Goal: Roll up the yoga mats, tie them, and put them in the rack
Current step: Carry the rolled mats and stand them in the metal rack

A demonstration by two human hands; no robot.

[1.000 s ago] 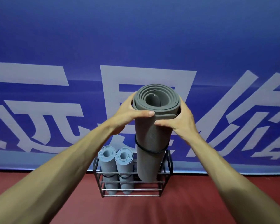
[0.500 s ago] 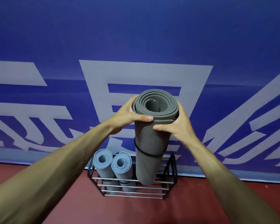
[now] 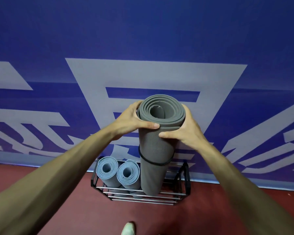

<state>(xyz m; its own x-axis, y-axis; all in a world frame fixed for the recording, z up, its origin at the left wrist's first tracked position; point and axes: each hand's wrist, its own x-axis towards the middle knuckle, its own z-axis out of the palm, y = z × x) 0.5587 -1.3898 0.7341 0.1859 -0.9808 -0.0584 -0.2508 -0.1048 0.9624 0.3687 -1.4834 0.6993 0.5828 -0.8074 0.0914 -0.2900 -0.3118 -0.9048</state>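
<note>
With both hands [image 3: 132, 121] [image 3: 185, 129] wrapped around the top of the upright grey mat [image 3: 157, 150], lower it straight into the rack [image 3: 185, 180] beside the two blue mats [image 3: 119, 172], keeping it vertical.

On the blue wall [image 3: 143, 31], large pale characters [image 3: 153, 73], perhaps Chinese, unreadable.

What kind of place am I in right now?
Likely a gym or sports hall: a wire rack holding rolled blue mats, the tied grey mat you're holding, and a red floor.
</note>
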